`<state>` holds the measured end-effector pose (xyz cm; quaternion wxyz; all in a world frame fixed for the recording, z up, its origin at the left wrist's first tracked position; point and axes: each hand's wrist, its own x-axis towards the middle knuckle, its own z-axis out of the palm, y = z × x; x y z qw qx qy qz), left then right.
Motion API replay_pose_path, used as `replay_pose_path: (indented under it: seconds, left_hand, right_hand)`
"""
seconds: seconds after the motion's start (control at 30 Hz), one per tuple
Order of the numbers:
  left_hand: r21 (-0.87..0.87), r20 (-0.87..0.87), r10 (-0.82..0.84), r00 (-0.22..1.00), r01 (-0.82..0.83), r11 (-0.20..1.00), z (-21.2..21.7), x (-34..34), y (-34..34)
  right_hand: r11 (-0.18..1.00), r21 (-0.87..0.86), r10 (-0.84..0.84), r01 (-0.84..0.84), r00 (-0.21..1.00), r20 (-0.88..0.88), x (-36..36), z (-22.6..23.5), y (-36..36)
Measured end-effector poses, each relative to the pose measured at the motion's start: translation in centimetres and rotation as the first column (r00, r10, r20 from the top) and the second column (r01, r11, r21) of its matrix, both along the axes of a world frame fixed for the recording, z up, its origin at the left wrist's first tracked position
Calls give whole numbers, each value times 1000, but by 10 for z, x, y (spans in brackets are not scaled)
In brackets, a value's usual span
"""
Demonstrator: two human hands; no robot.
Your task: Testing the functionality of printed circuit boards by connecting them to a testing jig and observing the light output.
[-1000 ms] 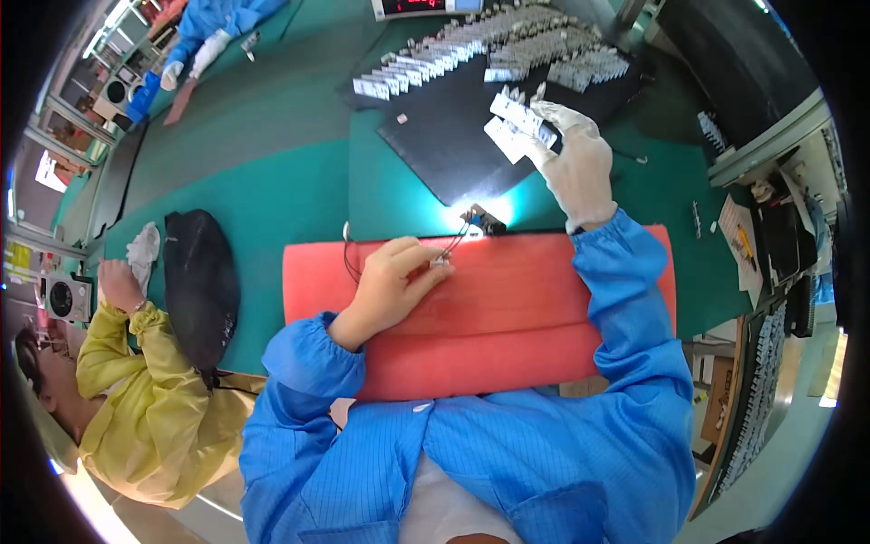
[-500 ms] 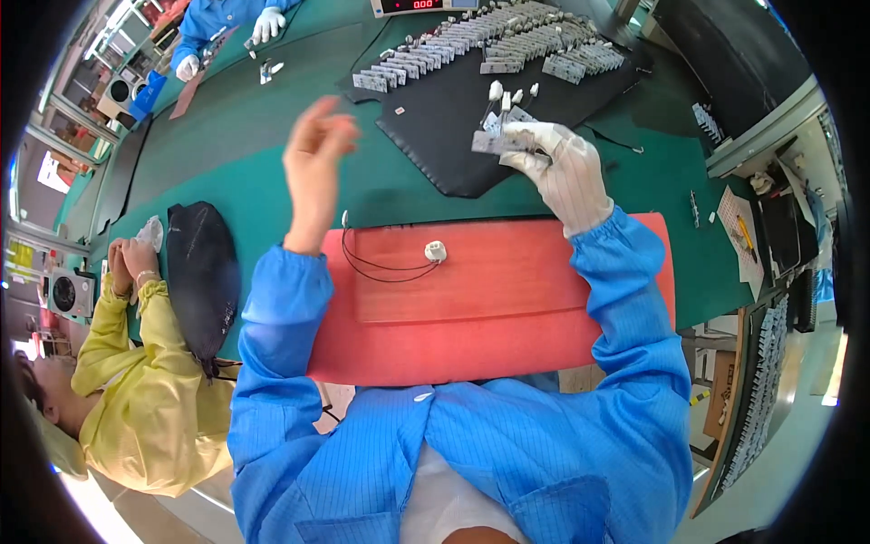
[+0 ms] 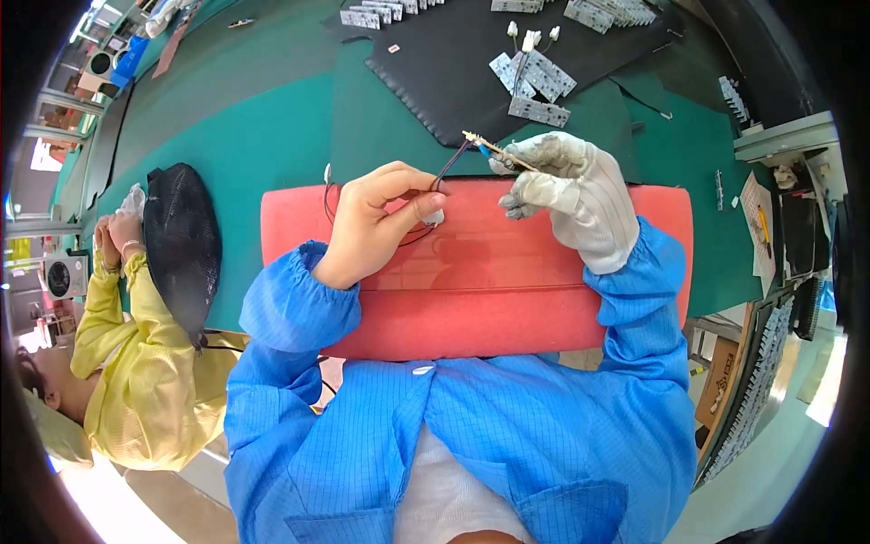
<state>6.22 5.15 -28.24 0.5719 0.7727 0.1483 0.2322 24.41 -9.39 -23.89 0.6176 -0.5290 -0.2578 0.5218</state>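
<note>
My bare left hand point(image 3: 376, 222) pinches thin dark wires point(image 3: 450, 161) between thumb and fingertips, above the red pad point(image 3: 462, 322). The wires run up to the end of a small circuit board point(image 3: 497, 152), seen nearly edge-on. My right hand point(image 3: 575, 195), in a white glove with greyed fingertips, is closed on that board. A white connector point(image 3: 434, 218) with a black cable lies on the pad, partly hidden by my left thumb. A smaller white plug point(image 3: 327, 172) stands at the pad's far left. Just beyond my right hand lie several loose circuit boards point(image 3: 546, 76) with white plugs.
A black mat point(image 3: 444, 91) covers part of the green table point(image 3: 263, 136); rows of boards point(image 3: 381, 14) stand at its far side. At left, a person in yellow point(image 3: 149, 372) sits beside a black bag point(image 3: 181, 245). A paper with a pen point(image 3: 759, 231) lies at right.
My right hand has drawn back from the loose boards with one board in it. My left hand has come down from mid-air and taken hold of the wires. The view has shifted nearer.
</note>
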Motion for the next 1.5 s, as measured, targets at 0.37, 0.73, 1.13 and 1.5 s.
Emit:
replay_pose_path:
  seconds: [0.37, 0.73, 1.13, 1.5]
  left_hand:
    - [434, 68, 34, 997, -60, 899, -19, -20, -3]
    - [501, 58, 97, 994, -113, 858, -26, -6, 2]
    - [509, 155, 108, 982, -173, 843, -18, -13, 11]
    - [434, -1, 26, 1000, -23, 901, -9, -8, 9]
  right_hand:
    - [974, 183, -62, -136, 614, 787, 4, -24, -17]
    - [956, -291, 99, 41, 888, 449, 13, -31, 5]
    - [982, -160, -4, 99, 862, 508, 12, -27, 7]
    - [971, 143, -238, 190, 755, 611, 19, -21, 7]
